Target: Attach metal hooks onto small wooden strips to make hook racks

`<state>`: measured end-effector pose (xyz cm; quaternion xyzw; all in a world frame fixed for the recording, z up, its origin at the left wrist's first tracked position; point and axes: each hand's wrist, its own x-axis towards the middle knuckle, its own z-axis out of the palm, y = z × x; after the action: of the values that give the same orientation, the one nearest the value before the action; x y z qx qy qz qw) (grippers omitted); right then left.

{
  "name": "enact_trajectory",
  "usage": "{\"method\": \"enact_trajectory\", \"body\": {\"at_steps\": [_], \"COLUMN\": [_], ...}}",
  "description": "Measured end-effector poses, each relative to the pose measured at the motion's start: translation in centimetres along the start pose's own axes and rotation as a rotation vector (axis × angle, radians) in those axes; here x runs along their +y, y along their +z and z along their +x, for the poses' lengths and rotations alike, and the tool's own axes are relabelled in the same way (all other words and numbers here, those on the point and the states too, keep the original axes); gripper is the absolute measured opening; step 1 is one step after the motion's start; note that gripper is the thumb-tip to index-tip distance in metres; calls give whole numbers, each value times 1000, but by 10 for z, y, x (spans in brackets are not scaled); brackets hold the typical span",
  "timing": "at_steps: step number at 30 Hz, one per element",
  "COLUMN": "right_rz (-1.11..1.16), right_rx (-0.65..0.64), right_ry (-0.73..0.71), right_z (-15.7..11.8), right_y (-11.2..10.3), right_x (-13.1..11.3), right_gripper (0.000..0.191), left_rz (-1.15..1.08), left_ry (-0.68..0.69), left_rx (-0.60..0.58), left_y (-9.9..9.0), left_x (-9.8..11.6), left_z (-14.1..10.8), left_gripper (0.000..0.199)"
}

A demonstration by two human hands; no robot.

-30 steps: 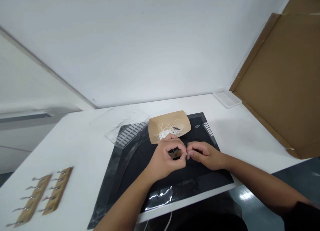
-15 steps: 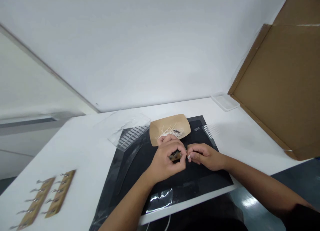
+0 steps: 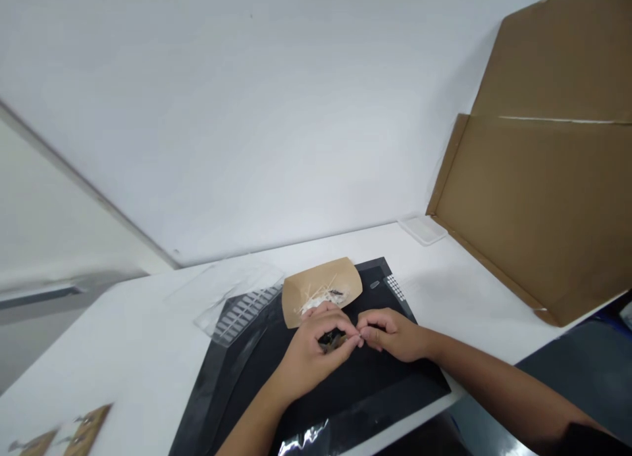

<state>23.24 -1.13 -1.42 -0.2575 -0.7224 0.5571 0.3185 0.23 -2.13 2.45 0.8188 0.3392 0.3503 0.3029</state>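
My left hand [image 3: 316, 347] and my right hand [image 3: 395, 335] meet fingertip to fingertip over a black mat [image 3: 395, 383]. Thumb and index finger of each hand are pinched together; whatever is between them is too small to name. Under the arch of my left hand a small brownish object partly shows. Just behind my left hand lies a tan paper tray [image 3: 301, 288] with thin pale sticks, white bits and a dark piece in it.
Clear plastic sheets with pale strips [image 3: 247, 314] lie left of the tray. Wooden strips with metal hooks [image 3: 89, 430] are at the lower left. A clear plastic box [image 3: 423, 230] stands at the back right, near an upright cardboard sheet [image 3: 538, 206].
The view has tilted up and shifted, so the table things appear lower. Both hands have closed together at the fingertips, and the small white piece seen at my right fingers is now hidden.
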Motion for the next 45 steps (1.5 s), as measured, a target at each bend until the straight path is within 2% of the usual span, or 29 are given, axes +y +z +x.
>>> {"method": "enact_trajectory", "body": {"at_steps": [5, 12, 21, 30, 37, 45], "right_rz": [0, -34, -129, -79, -69, -436], "right_rx": [14, 16, -4, -64, -46, 59], "right_ry": [9, 4, -22, -54, -78, -262], "right_z": [1, 0, 2, 4, 5, 6], "right_y": [1, 1, 0, -2, -2, -1], "right_x": [4, 8, 3, 12, 15, 3], "right_gripper": [54, 53, 48, 40, 38, 32], "left_rz": [-23, -29, 18, 56, 105, 122], "left_ry": [-31, -61, -122, -139, -174, -196], "left_rx": [-63, -91, -203, -324, -347, -266], "left_y": [-3, -5, -8, -10, -7, -7], "left_x": [2, 5, 5, 7, 7, 4], "left_z": [1, 1, -2, -5, -5, -4], "left_gripper": [23, 27, 30, 23, 16, 15]}}
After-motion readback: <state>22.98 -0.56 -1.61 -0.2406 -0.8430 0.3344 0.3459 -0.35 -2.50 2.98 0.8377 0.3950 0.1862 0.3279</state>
